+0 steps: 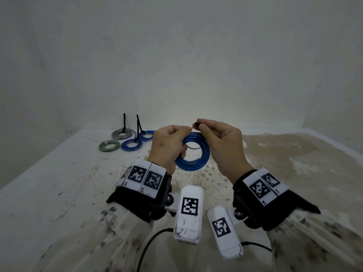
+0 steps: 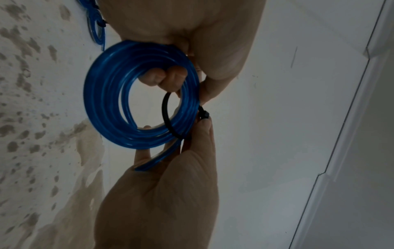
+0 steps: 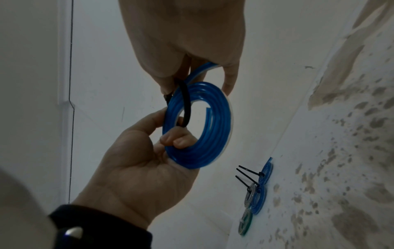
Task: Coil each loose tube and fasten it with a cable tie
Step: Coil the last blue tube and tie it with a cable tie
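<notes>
Pale walls are closing in a white table (image 1: 59, 173) that is showing brown stains and specks toward its right side. Above its middle, a blue coil (image 1: 193, 154) of tube is hanging in the air between the two hands, clear of the surface. A black tie (image 2: 165, 116) is looping loosely round one side of the coil, passing through its open centre. The left hand (image 1: 169, 146) is gripping the coil, with two fingertips (image 2: 164, 78) curling through the centre and the thumb pressing on the outer edge; in the head view its thumb and forefinger are also pinching the thin end of the tie. The right hand (image 1: 222, 146) is pinching the tie's head (image 2: 204, 115) between thumb and forefinger at the top of the coil, while its other fingers are curling loosely below. One free end of the tube (image 2: 155, 160) is running down across the right palm.

Farther back on the left of the table, four more coils are lying flat and close together: a grey coil (image 1: 122, 133), a green coil (image 1: 109, 145), and two blue coils (image 1: 131, 145) (image 1: 147, 135) touching each other. Black tie tails (image 1: 124, 121) are sticking up from three of them. White marker blocks (image 1: 144, 176) and black straps are sitting on both wrists over floral sleeves (image 1: 98, 242).
</notes>
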